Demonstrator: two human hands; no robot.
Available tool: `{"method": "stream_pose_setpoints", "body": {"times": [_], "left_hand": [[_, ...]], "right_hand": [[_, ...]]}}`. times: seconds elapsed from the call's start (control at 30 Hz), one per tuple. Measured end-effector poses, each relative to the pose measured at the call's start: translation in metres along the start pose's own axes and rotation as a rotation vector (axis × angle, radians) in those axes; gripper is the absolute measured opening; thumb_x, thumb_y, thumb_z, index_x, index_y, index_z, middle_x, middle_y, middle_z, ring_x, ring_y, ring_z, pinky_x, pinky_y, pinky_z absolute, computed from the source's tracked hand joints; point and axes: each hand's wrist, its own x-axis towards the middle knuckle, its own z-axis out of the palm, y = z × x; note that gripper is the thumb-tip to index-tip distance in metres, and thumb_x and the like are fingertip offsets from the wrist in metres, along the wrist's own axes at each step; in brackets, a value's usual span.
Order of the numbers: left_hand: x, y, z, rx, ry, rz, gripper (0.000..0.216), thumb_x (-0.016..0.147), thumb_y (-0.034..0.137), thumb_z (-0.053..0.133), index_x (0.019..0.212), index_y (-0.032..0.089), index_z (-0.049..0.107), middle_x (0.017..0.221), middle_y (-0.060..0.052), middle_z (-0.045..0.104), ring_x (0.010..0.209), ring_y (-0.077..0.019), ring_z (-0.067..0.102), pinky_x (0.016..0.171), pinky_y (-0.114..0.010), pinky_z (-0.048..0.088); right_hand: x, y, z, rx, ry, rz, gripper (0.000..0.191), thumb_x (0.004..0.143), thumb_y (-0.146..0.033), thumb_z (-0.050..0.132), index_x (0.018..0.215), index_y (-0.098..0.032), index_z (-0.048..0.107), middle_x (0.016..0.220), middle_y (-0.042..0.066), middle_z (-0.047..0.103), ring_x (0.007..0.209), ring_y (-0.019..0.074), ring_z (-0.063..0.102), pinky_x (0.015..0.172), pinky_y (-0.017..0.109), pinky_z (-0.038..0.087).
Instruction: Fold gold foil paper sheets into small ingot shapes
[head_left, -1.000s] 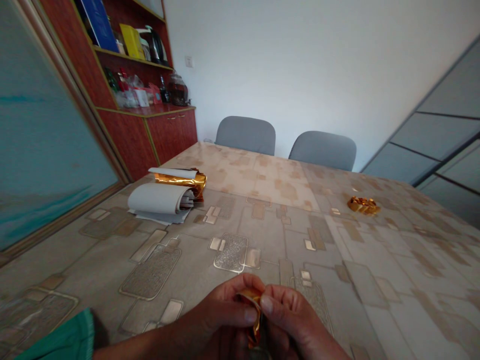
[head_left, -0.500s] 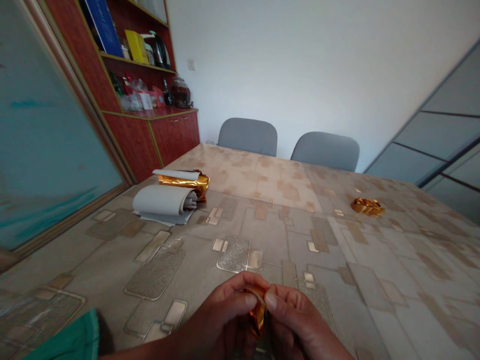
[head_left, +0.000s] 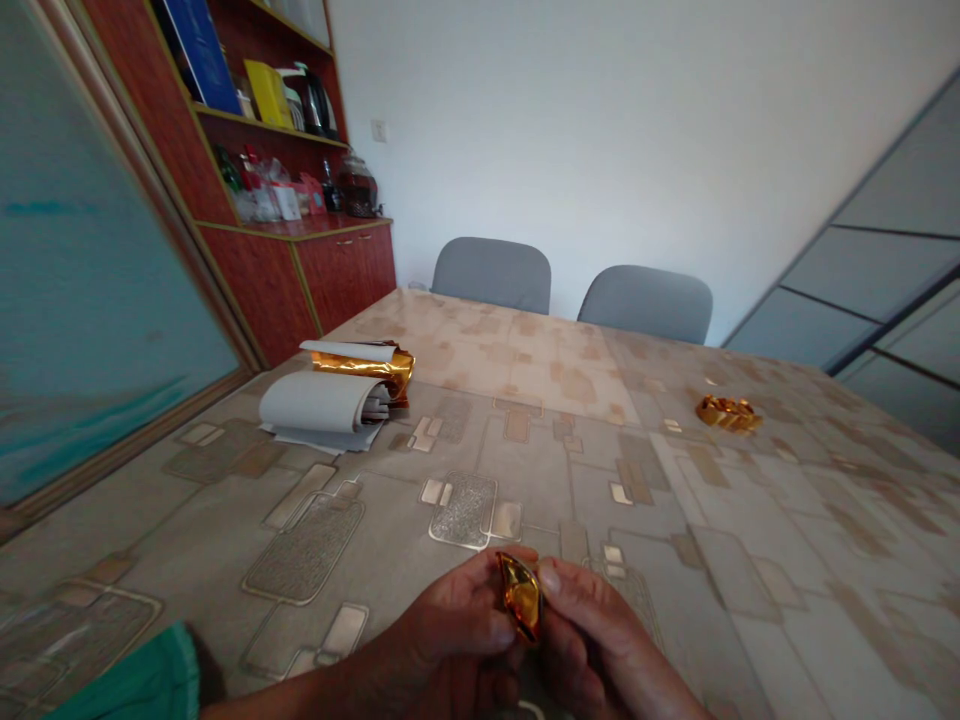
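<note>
The left hand [head_left: 457,630] and right hand [head_left: 604,635] pinch a small folded piece of gold foil [head_left: 523,598] between them, at the near side of the table [head_left: 420,560]. Curled white and gold paper [head_left: 319,402] lies farther off, leftward; more folded gold foil [head_left: 727,412] sits well apart, rightward, and two grey chairs [head_left: 491,273] stand beyond.

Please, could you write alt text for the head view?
A bare left hand and right hand hold a small, shiny gold, foil-like folded piece over a beige patterned table. Curled white-and-gold sheets lie left; a crinkled gold foil-like object lies right.
</note>
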Motion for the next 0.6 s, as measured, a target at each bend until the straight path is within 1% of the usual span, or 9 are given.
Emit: {"method": "stream_pose_setpoints", "body": {"times": [0.07, 0.2, 0.33, 0.4, 0.5, 0.57, 0.6], "left_hand": [[0.0, -0.002, -0.002, 0.006, 0.014, 0.019, 0.04, 0.081, 0.022, 0.082, 0.118, 0.018, 0.066, 0.081, -0.002, 0.068, 0.072, -0.0121, 0.066, 0.065, -0.02, 0.051], [0.003, -0.006, -0.006, 0.033, 0.083, 0.043, 0.037, 0.081, 0.028, 0.081, 0.113, 0.018, 0.065, 0.087, -0.003, 0.069, 0.071, -0.013, 0.067, 0.059, -0.02, 0.051], [0.008, -0.011, -0.007, 0.135, 0.166, 0.055, 0.04, 0.073, 0.033, 0.086, 0.102, 0.018, 0.063, 0.074, 0.001, 0.066, 0.058, -0.0116, 0.062, 0.049, -0.017, 0.045], [0.01, -0.012, -0.005, 0.168, 0.194, 0.052, 0.041, 0.07, 0.034, 0.087, 0.098, 0.018, 0.062, 0.069, 0.002, 0.063, 0.054, -0.0104, 0.058, 0.046, -0.016, 0.043], [0.008, -0.009, -0.003, 0.178, 0.196, 0.039, 0.038, 0.073, 0.033, 0.085, 0.099, 0.018, 0.062, 0.071, 0.002, 0.063, 0.057, -0.0097, 0.059, 0.049, -0.016, 0.044], [0.005, -0.005, -0.003, 0.177, 0.156, 0.035, 0.037, 0.078, 0.032, 0.083, 0.107, 0.02, 0.063, 0.081, 0.0, 0.065, 0.064, -0.0106, 0.062, 0.056, -0.018, 0.047], [0.004, -0.003, -0.004, 0.202, 0.126, 0.048, 0.041, 0.079, 0.031, 0.082, 0.114, 0.022, 0.062, 0.088, -0.001, 0.067, 0.069, -0.0116, 0.064, 0.059, -0.019, 0.049]], "right_hand": [[0.001, 0.001, -0.002, -0.045, 0.006, -0.02, 0.054, 0.081, -0.062, 0.075, 0.055, -0.02, 0.052, 0.039, -0.009, 0.037, 0.037, 0.0055, 0.026, 0.041, 0.021, 0.02], [0.001, 0.002, -0.001, -0.132, 0.027, -0.023, 0.055, 0.08, -0.064, 0.075, 0.057, -0.02, 0.052, 0.04, -0.01, 0.039, 0.037, 0.005, 0.025, 0.039, 0.021, 0.017], [0.0, 0.001, 0.003, -0.16, -0.028, -0.003, 0.053, 0.077, -0.066, 0.077, 0.059, -0.021, 0.054, 0.04, -0.011, 0.037, 0.036, 0.0048, 0.023, 0.038, 0.021, 0.015], [0.0, 0.001, 0.003, -0.173, -0.034, 0.003, 0.052, 0.076, -0.066, 0.077, 0.062, -0.021, 0.056, 0.041, -0.012, 0.036, 0.035, 0.0045, 0.021, 0.037, 0.021, 0.014], [-0.002, -0.002, 0.002, -0.196, -0.009, 0.004, 0.052, 0.078, -0.066, 0.076, 0.062, -0.02, 0.058, 0.041, -0.011, 0.038, 0.036, 0.0044, 0.022, 0.037, 0.021, 0.014], [-0.003, -0.007, 0.0, -0.166, 0.005, 0.002, 0.055, 0.08, -0.065, 0.074, 0.056, -0.02, 0.054, 0.04, -0.009, 0.038, 0.038, 0.0047, 0.025, 0.039, 0.021, 0.017], [-0.004, -0.009, 0.0, -0.133, 0.009, 0.008, 0.056, 0.081, -0.063, 0.073, 0.053, -0.02, 0.052, 0.04, -0.009, 0.037, 0.039, 0.0049, 0.025, 0.04, 0.02, 0.018]]}}
